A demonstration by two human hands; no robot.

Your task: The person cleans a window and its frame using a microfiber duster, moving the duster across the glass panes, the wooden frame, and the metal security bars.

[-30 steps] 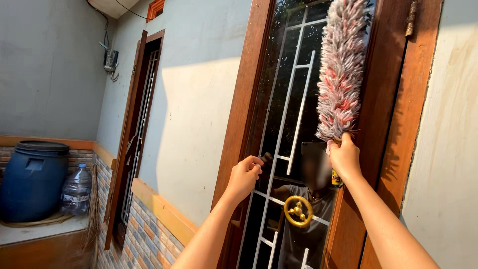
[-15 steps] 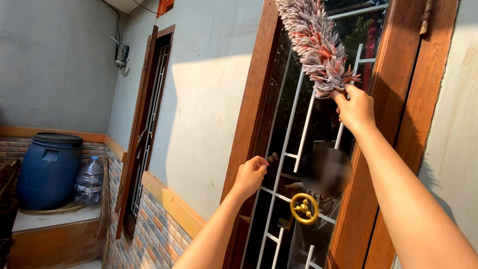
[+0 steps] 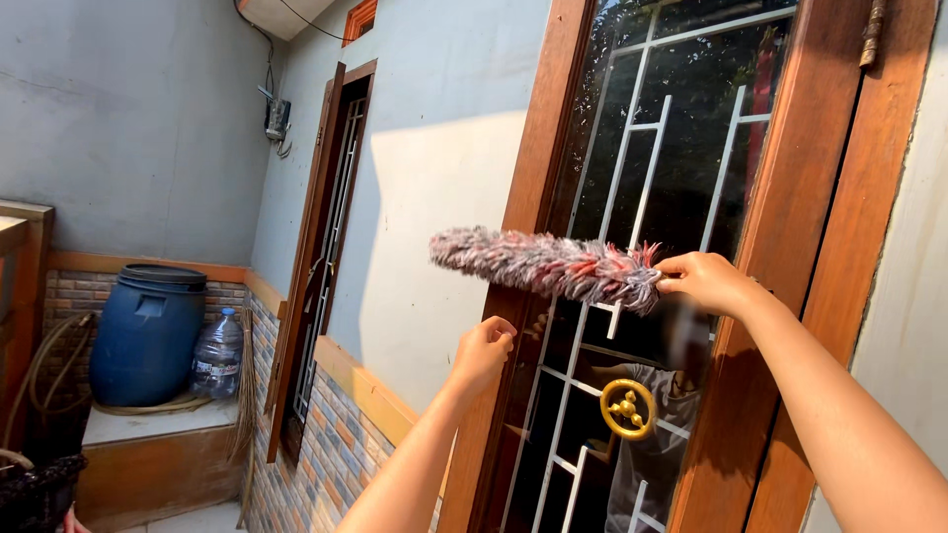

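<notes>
My right hand (image 3: 703, 281) grips the handle end of a fluffy pink, white and grey duster (image 3: 545, 265), which lies level across the dark glass window (image 3: 681, 148) and points left. My left hand (image 3: 481, 351) rests curled against the brown wooden window frame (image 3: 538, 158), fingers closed on its edge near the white metal grille (image 3: 640, 188). A gold round ornament (image 3: 628, 409) hangs on the grille just below the duster. The glass reflects a person.
A blue plastic barrel (image 3: 146, 334) and a clear water jug (image 3: 217, 353) stand on a low ledge (image 3: 148, 424) at the left. A second open wooden window (image 3: 321, 257) juts from the pale wall. Brick tiling (image 3: 336, 454) runs below.
The duster has swung down from pointing up at the top of the glass to lying level at mid-window. My right hand dropped with it; my left hand stayed on the frame.
</notes>
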